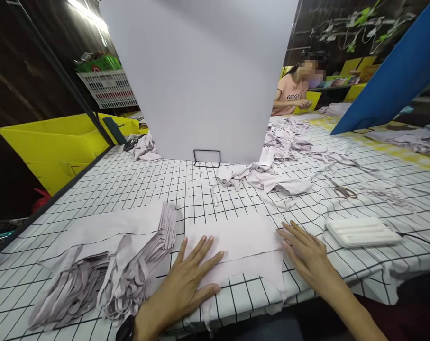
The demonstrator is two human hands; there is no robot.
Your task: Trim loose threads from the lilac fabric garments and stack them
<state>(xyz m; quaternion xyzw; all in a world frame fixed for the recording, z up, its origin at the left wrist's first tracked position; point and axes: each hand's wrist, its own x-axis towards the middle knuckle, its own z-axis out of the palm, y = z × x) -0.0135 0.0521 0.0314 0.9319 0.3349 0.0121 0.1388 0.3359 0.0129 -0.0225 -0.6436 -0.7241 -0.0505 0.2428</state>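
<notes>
A pale pink fabric garment piece lies spread on the checked tablecloth in front of me, with narrow straps hanging toward the table's near edge. My left hand rests flat on its left side, fingers spread. At its right edge, my right hand lies with fingers stretched out, the tips touching or just beside the fabric. To the left sits a thick stack of similar folded pieces, their straps bunched at the near side. Neither hand grips anything.
A white upright board stands behind the fabric. Loose garments are heaped beside it. Scissors and a white corded device lie to the right. A co-worker sits across the table. Yellow bins stand at left.
</notes>
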